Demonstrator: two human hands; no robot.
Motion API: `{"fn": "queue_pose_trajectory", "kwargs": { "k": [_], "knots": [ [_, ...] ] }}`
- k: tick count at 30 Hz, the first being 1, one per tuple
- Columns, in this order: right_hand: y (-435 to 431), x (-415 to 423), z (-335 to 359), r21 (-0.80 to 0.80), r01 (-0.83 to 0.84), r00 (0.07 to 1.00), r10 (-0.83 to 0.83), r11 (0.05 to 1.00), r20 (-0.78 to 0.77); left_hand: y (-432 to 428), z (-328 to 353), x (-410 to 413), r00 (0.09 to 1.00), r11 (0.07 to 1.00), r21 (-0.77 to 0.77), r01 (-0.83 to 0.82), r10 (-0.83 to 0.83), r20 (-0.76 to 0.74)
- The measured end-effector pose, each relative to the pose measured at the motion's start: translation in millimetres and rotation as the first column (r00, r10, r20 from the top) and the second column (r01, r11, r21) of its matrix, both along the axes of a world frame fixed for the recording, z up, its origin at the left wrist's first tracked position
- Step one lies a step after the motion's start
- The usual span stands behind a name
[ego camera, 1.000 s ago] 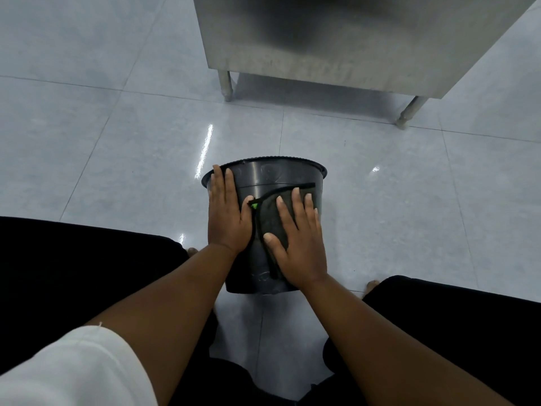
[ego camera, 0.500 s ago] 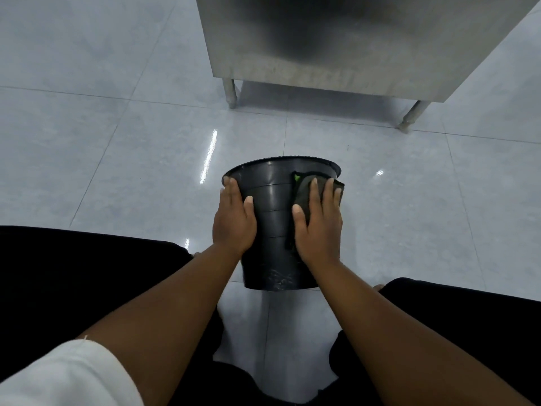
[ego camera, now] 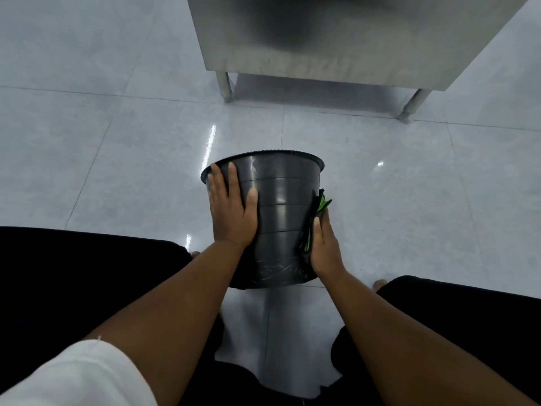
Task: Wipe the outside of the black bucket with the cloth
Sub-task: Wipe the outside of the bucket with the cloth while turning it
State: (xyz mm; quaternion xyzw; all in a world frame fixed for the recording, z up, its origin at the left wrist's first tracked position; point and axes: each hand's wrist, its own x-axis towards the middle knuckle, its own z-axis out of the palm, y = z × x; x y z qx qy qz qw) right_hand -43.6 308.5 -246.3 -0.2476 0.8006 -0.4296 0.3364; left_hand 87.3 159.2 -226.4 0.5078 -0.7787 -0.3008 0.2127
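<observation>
The black bucket [ego camera: 281, 206] stands upright on the floor between my knees, its ribbed wall facing me. My left hand [ego camera: 232, 210] lies flat on its left side, fingers spread up to the rim. My right hand [ego camera: 323, 246] presses a dark cloth with green edging [ego camera: 317, 213] against the bucket's right side. Most of the cloth is hidden behind the bucket's curve and under my palm.
A stainless steel cabinet [ego camera: 336, 36] on short legs [ego camera: 224, 85] stands just beyond the bucket. Glossy pale floor tiles [ego camera: 131, 156] spread left and right. My black-trousered knees [ego camera: 87, 273] flank the bucket close on both sides.
My right hand has slid the cloth from the bucket's front around to its right side and down. The left hand has shifted slightly higher on the left wall.
</observation>
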Motion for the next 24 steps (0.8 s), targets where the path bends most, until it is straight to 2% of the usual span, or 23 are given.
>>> {"fn": "queue_pose_trajectory", "kwargs": {
  "k": [1, 3, 5, 6, 8, 9, 11, 14, 15, 17, 18, 19, 21, 24],
  "knots": [
    [-4, 4, 2, -0.003, -0.013, 0.998, 0.013, 1.000, -0.060, -4, -2, 4, 1.000, 1.000, 0.010, 0.013, -0.013, -0.025],
    [-12, 15, 10, 0.030, -0.079, 0.954, 0.085, 0.996, -0.288, -10, -4, 8, 0.997, 0.999, 0.029, 0.042, -0.040, -0.069],
    [-18, 26, 21, 0.081, -0.191, 0.804, 0.204, 0.978, -0.559, -10, -3, 6, 0.995, 0.998, 0.000, 0.065, -0.065, -0.075],
    [-20, 31, 26, 0.109, -0.253, 0.716, 0.261, 0.961, -0.647, -9, -3, 5, 0.995, 0.997, -0.018, 0.071, -0.072, -0.070],
    [-22, 35, 28, 0.154, -0.346, 0.597, 0.344, 0.925, -0.725, -9, -4, 4, 0.995, 0.997, -0.023, 0.072, -0.073, -0.069],
    [-22, 34, 27, 0.154, -0.369, 0.582, 0.358, 0.916, -0.730, -9, -5, 5, 0.995, 0.997, -0.015, 0.069, -0.070, -0.070],
    [-20, 28, 21, 0.100, -0.373, 0.621, 0.329, 0.922, -0.711, -11, -6, 5, 0.996, 0.997, -0.010, 0.070, -0.071, -0.057],
    [-17, 13, 11, -0.019, -0.264, 0.752, 0.194, 0.964, -0.630, -7, -4, -7, 0.996, 0.995, -0.031, 0.092, -0.092, -0.003],
    [-16, 8, 9, -0.048, -0.197, 0.820, 0.138, 0.979, -0.556, -5, -4, -10, 0.995, 0.995, -0.035, 0.098, -0.097, 0.014],
    [-15, 1, 4, -0.079, -0.039, 0.954, 0.014, 0.996, -0.298, -2, -4, -13, 0.995, 0.994, -0.035, 0.101, -0.100, 0.029],
    [-15, -3, 2, -0.084, 0.033, 0.986, -0.046, 0.996, -0.160, -2, -4, -12, 0.995, 0.994, -0.031, 0.102, -0.101, 0.025],
    [-15, -6, 1, -0.096, 0.088, 0.994, -0.093, 0.992, -0.058, -3, -4, -12, 0.995, 0.994, -0.026, 0.102, -0.102, 0.014],
    [-17, -8, 3, -0.113, 0.123, 0.992, -0.123, 0.986, 0.002, -5, -2, -10, 0.994, 0.995, -0.013, 0.103, -0.104, -0.029],
    [-20, 4, 13, -0.040, 0.053, 0.994, -0.057, 0.998, -0.095, -6, -2, 2, 0.987, 0.995, 0.058, 0.086, -0.077, -0.142]
  ]
}}
